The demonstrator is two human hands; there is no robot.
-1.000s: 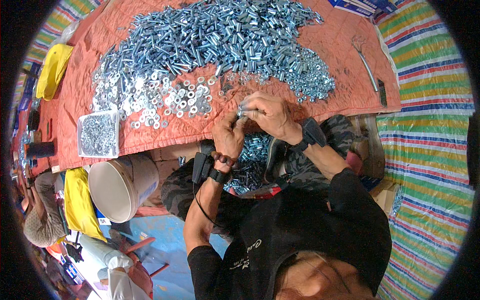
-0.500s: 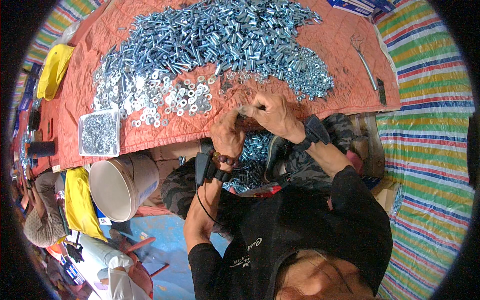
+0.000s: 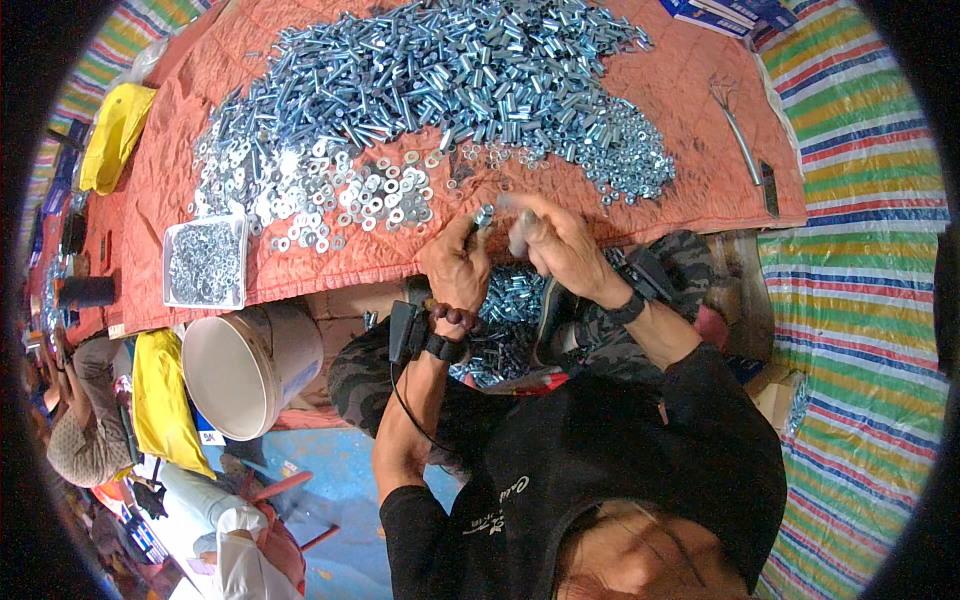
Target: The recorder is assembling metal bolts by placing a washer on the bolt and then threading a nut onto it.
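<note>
A small, shiny, silvery metal piece point(image 3: 484, 215) is poking out from my left fingers point(image 3: 459, 234), pinching it; just beside, my blurred right fingers point(image 3: 543, 210) are standing apart.

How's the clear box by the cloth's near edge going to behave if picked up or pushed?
The box is probably heavy for its size, given all the small metal parts inside. It'd likely slide rather than tip, being broad and low. Contents look loose with no lid visible, so tilting may spill them.
</note>
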